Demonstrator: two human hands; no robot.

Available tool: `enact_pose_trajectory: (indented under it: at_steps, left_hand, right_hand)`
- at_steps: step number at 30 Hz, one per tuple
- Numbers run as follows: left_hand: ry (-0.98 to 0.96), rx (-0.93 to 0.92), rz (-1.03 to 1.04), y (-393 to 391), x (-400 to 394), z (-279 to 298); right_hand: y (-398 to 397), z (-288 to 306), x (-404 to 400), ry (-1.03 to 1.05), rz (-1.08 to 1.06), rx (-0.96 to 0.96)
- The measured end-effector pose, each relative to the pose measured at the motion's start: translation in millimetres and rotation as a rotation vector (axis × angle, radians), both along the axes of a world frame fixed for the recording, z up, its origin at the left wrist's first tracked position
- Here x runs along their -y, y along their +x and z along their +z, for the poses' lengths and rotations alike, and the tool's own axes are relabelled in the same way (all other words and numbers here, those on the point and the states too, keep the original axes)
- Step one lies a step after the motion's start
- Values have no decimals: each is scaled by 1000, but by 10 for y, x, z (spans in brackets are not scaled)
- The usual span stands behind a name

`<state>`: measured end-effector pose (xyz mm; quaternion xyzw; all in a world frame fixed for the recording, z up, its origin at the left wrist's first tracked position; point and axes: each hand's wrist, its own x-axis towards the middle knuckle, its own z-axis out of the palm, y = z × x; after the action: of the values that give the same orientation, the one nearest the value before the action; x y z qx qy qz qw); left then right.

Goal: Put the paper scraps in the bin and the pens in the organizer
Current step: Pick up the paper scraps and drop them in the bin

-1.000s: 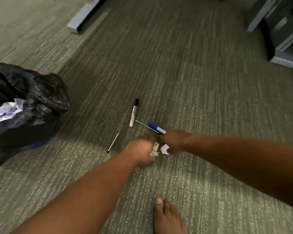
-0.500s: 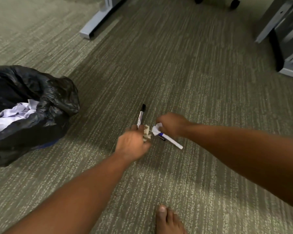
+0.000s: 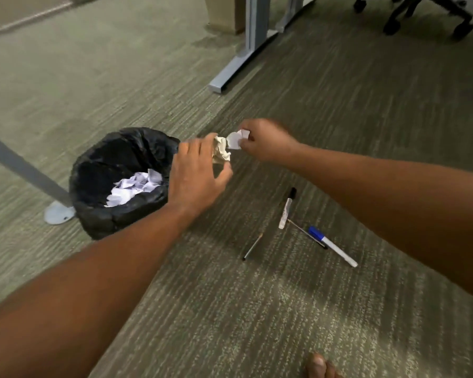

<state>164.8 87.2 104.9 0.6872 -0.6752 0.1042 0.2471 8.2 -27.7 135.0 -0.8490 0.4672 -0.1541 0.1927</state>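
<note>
My left hand (image 3: 195, 175) grips a crumpled beige paper scrap (image 3: 221, 151) just right of the bin's rim. My right hand (image 3: 265, 140) pinches a small white paper scrap (image 3: 235, 139) beside it. The bin (image 3: 93, 214), lined with a black bag, stands on the carpet to the left and holds several white paper scraps (image 3: 134, 188). On the floor below my hands lie a black-capped marker (image 3: 287, 208), a blue-capped marker (image 3: 332, 245), a thin black pen (image 3: 306, 233) and a thin dark pen (image 3: 253, 246). No organizer is in view.
A grey desk leg and foot (image 3: 243, 58) stand behind the hands. An office chair base (image 3: 421, 12) sits at the top right. A grey pole with a round foot (image 3: 58, 212) touches the bin's left side. My bare toes (image 3: 318, 365) show at the bottom edge.
Both hands have lifted from the carpet with the paper scraps and moved up and left toward the bin. The view has shifted, so the bin appears nearer the centre.
</note>
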Motion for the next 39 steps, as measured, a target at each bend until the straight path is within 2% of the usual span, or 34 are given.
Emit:
enact_pose_trajectory:
  at_steps: [5, 8, 10, 12, 19, 21, 23, 25, 29, 32, 39]
  left_hand:
    - [-64, -75, 271, 688, -173, 278]
    - [71, -202, 428, 1003, -305, 290]
    - [164, -325, 506, 1120, -357, 307]
    - [193, -357, 531, 1170, -348, 349]
    - [122, -357, 491, 1021, -152, 505]
    - [199, -443, 309, 500, 173, 299]
    - [208, -419, 249, 288, 196, 263]
    - [194, -403, 179, 167, 189, 224]
    - [157, -363, -28, -176, 187, 31]
    - [211, -336, -126, -455, 182, -163]
    - [458, -342, -182, -834, 214, -595]
  right_hand:
    - [681, 283, -160, -136, 67, 81]
    - [1033, 417, -323, -139, 159, 93]
    - [1206, 451, -417, -114, 252, 41]
    - [1287, 436, -451, -121, 297, -29]
    - [1011, 277, -353, -189, 251, -165]
    - [439, 104, -181, -120, 133, -288]
    - [246, 32, -96, -34, 49, -282]
    - [147, -41, -62, 16, 57, -318]
    - [-219, -188, -33, 22, -25, -347]
    - [-513, -331, -24, 46, -85, -400]
    - [-986, -675, -118, 126, -121, -476]
